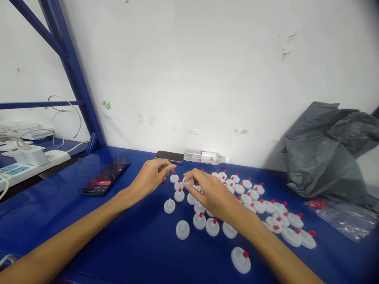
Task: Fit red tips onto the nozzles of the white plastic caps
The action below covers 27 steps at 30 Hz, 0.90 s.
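Observation:
My right hand (207, 189) pinches a white round spouted cap (188, 181) between thumb and fingers, just above the blue tabletop (142, 240). To its left, my left hand (154, 174) has thumb and forefinger pressed together; whatever lies between them is too small to make out. A small red piece (163, 181) shows under that hand. Around and beneath my right hand lie many similar white caps, most with red tips, such as a red-tipped cap (179, 195). Two near ones, a bare cap (169, 206) and another bare cap (182, 229), show no red tip.
Along the white wall lie a dark phone (169, 156) and a clear plastic bottle (205, 156). Another phone (103, 179) rests at left near a power strip (32, 165). At right are a grey plastic bag (328, 154) and a clear bag (343, 219) containing red pieces.

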Each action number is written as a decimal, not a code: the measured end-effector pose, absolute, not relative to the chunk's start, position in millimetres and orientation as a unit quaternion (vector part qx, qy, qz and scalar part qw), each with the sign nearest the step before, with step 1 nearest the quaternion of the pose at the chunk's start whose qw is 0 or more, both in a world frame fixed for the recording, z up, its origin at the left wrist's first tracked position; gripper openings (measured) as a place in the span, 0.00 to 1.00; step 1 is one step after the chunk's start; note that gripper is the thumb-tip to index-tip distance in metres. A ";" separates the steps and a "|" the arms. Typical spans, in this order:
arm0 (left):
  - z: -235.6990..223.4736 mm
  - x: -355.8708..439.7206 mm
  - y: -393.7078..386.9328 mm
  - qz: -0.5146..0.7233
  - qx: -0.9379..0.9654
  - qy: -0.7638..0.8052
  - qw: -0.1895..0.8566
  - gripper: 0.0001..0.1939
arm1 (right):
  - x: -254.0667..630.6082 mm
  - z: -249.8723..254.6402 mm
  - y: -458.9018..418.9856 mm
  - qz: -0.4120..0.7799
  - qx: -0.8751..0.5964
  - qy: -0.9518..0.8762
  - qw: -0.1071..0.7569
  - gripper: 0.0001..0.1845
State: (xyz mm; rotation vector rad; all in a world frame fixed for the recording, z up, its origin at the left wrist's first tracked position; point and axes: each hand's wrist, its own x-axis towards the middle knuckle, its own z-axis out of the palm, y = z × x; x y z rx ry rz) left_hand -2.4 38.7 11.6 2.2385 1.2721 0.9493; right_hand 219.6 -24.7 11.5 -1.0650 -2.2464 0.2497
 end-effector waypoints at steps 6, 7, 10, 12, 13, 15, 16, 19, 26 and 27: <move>13.6 1.5 35.7 0.361 0.770 0.415 0.322 0.17 | 220.0 4.1 -21.8 0.030 -0.414 -0.855 0.311 0.08; 14.3 1.9 34.7 0.360 0.772 0.407 0.330 0.17 | 220.5 3.8 -21.4 0.019 -0.430 -0.849 0.306 0.07; 16.1 3.4 30.6 0.355 0.785 0.388 0.328 0.15 | 221.7 4.0 -20.3 -0.014 -0.476 -0.828 0.296 0.06; 16.2 4.9 27.5 0.344 0.798 0.373 0.324 0.14 | 221.6 4.5 -19.8 -0.038 -0.493 -0.817 0.296 0.07; 15.9 5.8 26.0 0.339 0.804 0.365 0.325 0.13 | 221.2 4.8 -19.8 -0.049 -0.498 -0.813 0.297 0.07; 14.6 7.9 23.1 0.331 0.812 0.352 0.328 0.12 | 219.7 5.1 -20.4 -0.064 -0.503 -0.810 0.295 0.07; 13.8 8.9 21.8 0.328 0.815 0.347 0.327 0.12 | 218.6 5.2 -21.1 -0.068 -0.504 -0.810 0.293 0.06; 11.7 11.6 18.9 0.320 0.824 0.339 0.323 0.11 | 215.3 5.1 -23.8 -0.065 -0.495 -0.817 0.290 0.07; 6.8 13.2 19.5 0.339 0.813 0.339 0.331 0.10 | 216.0 3.6 -23.3 -0.043 -0.470 -0.832 0.293 0.08; 5.5 12.9 20.6 0.343 0.808 0.339 0.338 0.10 | 217.1 3.4 -22.5 -0.039 -0.463 -0.836 0.290 0.10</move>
